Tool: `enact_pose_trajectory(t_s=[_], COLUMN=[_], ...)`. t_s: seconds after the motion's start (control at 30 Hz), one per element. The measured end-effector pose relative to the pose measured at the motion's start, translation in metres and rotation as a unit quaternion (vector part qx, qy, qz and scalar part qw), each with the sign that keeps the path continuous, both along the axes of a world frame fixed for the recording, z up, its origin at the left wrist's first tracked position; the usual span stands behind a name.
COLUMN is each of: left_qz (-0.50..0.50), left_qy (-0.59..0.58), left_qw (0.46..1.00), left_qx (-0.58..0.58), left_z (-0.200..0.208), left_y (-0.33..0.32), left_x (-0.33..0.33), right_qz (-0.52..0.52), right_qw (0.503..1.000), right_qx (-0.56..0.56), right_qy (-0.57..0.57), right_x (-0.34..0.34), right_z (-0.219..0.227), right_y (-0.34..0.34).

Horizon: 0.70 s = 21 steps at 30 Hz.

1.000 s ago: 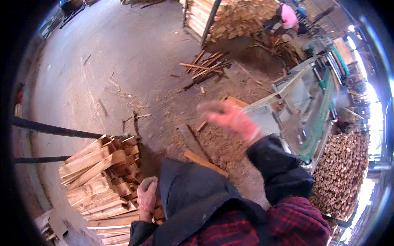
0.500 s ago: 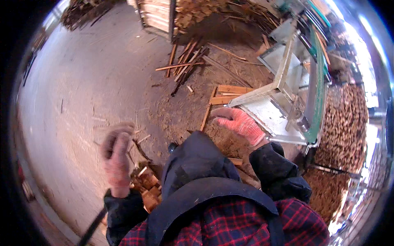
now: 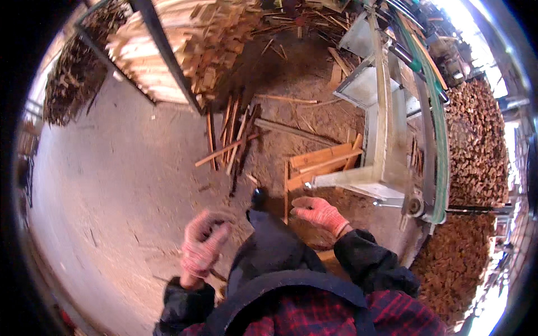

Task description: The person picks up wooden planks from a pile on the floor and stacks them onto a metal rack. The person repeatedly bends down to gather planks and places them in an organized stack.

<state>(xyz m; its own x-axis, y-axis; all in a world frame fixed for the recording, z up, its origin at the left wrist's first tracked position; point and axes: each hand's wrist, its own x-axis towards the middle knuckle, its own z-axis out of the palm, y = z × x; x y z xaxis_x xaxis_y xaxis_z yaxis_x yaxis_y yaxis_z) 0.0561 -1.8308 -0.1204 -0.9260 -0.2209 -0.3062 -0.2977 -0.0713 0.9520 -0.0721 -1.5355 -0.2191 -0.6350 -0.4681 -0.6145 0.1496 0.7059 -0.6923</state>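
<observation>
At upper left, pale planks point(image 3: 140, 56) are stacked behind a dark post point(image 3: 169, 56), with a brown heap point(image 3: 73, 92) to their left. At right, a green-edged machine point(image 3: 382, 101) stands beside a wood stack point(image 3: 476, 145), above a browner pile point(image 3: 457, 257).

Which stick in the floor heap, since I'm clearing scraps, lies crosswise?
The tan stick ahead of the left hand, slanting over others running front to back.

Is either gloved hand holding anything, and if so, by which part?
Nothing is held: the left hand and the right hand both look empty.
</observation>
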Motion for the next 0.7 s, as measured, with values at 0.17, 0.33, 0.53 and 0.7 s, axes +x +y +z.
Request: enact_pose_trajectory(t_s=[0.17,0.33,0.53,0.7], left_qz=[0.013,-0.075,-0.163,-0.219], left_qy=[-0.144,-0.153,-0.229,-0.214], left_qw=[0.986,0.978,0.953,0.951], left_qx=[0.078,0.117,0.108,0.047], left_z=[-0.036,-0.07,-0.103,-0.063], left_y=[-0.013,-0.036,-0.073,-0.103], left_x=[-0.086,-0.153,-0.229,-0.302], right_qz=[-0.047,-0.069,-0.18,-0.27], right_qw=[0.998,0.998,0.974,0.953], right_qx=[-0.049,0.006,0.056,0.003], right_qy=[-0.009,-0.011,-0.127,-0.138], right_x=[-0.073,-0.094,-0.103,-0.11], right_z=[-0.012,-0.054,-0.065,-0.072], right_y=[-0.037,-0.032,-0.056,-0.085])
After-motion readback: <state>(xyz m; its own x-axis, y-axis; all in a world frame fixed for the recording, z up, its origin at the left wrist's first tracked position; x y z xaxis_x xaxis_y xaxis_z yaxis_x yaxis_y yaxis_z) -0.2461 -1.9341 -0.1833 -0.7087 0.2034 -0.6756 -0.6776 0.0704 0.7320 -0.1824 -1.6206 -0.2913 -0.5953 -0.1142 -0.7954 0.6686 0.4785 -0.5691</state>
